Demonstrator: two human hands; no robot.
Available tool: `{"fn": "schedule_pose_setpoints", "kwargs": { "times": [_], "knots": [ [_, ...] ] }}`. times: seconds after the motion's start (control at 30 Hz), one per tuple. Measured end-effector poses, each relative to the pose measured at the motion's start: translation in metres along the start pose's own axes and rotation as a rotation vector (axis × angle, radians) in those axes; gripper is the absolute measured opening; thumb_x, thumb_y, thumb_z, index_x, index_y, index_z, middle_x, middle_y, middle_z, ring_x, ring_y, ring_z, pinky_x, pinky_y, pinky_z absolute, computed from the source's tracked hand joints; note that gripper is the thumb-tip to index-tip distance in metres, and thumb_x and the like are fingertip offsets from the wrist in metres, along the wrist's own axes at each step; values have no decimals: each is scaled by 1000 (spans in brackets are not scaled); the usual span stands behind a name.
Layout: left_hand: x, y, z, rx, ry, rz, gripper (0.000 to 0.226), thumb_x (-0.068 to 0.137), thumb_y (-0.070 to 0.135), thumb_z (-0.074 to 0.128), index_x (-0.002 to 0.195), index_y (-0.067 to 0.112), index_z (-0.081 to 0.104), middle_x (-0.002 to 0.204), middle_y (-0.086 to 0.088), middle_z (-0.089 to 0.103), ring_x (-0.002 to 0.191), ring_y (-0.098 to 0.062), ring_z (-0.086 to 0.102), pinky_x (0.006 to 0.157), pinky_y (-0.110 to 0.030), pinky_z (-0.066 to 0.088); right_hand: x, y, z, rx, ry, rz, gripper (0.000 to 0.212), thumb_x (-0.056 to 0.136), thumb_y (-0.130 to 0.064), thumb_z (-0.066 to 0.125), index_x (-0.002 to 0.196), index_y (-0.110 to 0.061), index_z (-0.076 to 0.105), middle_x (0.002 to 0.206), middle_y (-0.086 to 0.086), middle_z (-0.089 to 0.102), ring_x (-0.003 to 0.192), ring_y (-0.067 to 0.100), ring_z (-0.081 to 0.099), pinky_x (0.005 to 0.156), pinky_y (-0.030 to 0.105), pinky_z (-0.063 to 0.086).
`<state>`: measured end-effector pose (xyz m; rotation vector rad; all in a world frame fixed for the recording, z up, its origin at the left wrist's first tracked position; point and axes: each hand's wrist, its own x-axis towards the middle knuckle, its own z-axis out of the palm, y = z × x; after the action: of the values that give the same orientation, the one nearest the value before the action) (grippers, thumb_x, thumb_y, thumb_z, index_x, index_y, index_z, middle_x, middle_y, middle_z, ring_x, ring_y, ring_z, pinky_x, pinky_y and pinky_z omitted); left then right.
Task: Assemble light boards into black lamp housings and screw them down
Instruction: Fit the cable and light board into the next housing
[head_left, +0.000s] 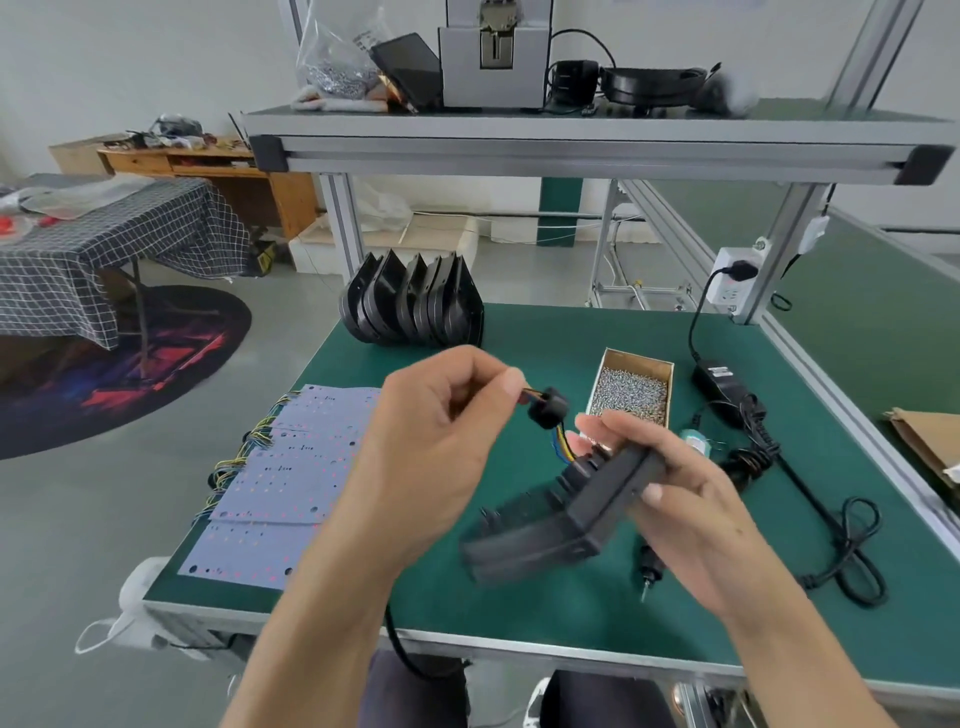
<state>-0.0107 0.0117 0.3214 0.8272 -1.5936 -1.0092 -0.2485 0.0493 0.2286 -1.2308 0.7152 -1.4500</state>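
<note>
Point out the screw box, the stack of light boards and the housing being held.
screw box (632, 391): head view, on the heap of screws inside.
stack of light boards (291, 467): head view, middle of a board's face.
black lamp housing (540, 535): head view, on its dark side wall.

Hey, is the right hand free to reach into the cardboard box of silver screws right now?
Probably not yet. The right hand grips the black plastic lamp housing, so its fingers are occupied. The open cardboard box of silver screws sits just beyond it with nothing covering it, so the path looks clear once the housing is put down.
</note>
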Motion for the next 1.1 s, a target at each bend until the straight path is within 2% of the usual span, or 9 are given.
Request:
{"fn": "schedule_pose_setpoints", "kwargs": {
  "times": [0.13, 0.23, 0.37, 0.47, 0.57, 0.73, 0.87, 0.93, 1.1],
  "knots": [
    [8, 12, 9, 159, -36, 33, 19, 99, 20, 67, 81, 18, 69, 60, 1, 55, 55, -9, 38, 51, -21, 33, 4, -19, -7, -48, 21, -56, 62, 89, 5, 44, 151, -1, 47, 156, 16, 51, 150, 35, 42, 123, 50, 30],
    [10, 11, 16, 242, -63, 19, 15, 95, 24, 71, 80, 22, 68, 67, -2, 63, 58, -10, 46, 56, -27, 41, 10, -37, 4, -389, 121, -183, 43, 107, -27, 48, 148, -16, 57, 147, 6, 62, 144, 28, 51, 121, 41, 37],
    [12, 5, 29, 344, -124, -7, 16, 94, 22, 71, 79, 23, 67, 61, 2, 58, 54, -10, 42, 53, -26, 38, 22, -51, 39, -820, 3, -176, 42, 103, -55, 54, 141, -38, 62, 117, -33, 70, 99, 5, 69, 81, 8, 50],
    [9, 1, 32, 263, -135, -52, 19, 95, 20, 71, 77, 21, 68, 59, 6, 58, 53, -10, 41, 50, -25, 36, 29, -55, 47, -917, -6, -148, 21, 105, -45, 56, 114, -42, 74, 88, -29, 72, 74, 5, 65, 62, 18, 49],
    [7, 1, 30, 181, -125, -72, 21, 98, 17, 69, 77, 20, 69, 66, 2, 70, 57, -11, 49, 54, -31, 42, 27, -61, 42, -958, -43, -75, 24, 101, -56, 56, 102, -40, 74, 86, -11, 73, 74, 23, 64, 71, 42, 51],
    [9, 4, 37, 243, -77, -23, 23, 97, 18, 69, 74, 20, 67, 60, 8, 62, 53, -5, 44, 52, -20, 38, 26, -73, 38, -1014, -65, -53, 11, 99, -43, 68, 106, -42, 76, 94, -22, 74, 88, 4, 68, 76, 14, 46],
    [9, 10, 39, 290, -40, 8, 28, 98, 18, 69, 70, 22, 62, 53, 16, 54, 47, -5, 40, 48, -13, 31, 27, -72, 43, -942, -54, 49, 13, 96, -34, 72, 106, -34, 80, 96, -3, 76, 89, 28, 69, 89, 48, 54],
    [8, 13, 39, 312, -35, 12, 29, 98, 19, 69, 70, 22, 61, 51, 15, 50, 46, -6, 37, 46, -14, 30, 23, -69, 44, -909, -55, 106, 13, 96, -28, 73, 106, -30, 81, 105, -7, 77, 114, 12, 67, 107, 47, 47],
    [1, 17, 42, 349, -62, 21, 27, 98, 20, 69, 72, 22, 60, 50, 11, 47, 47, -9, 34, 46, -18, 29, 13, -72, 48, -1126, -87, 223, 15, 89, -50, 63, 85, -64, 69, 152, -30, 49, 154, -10, 9, 128, 42, 5]
  ]
}}
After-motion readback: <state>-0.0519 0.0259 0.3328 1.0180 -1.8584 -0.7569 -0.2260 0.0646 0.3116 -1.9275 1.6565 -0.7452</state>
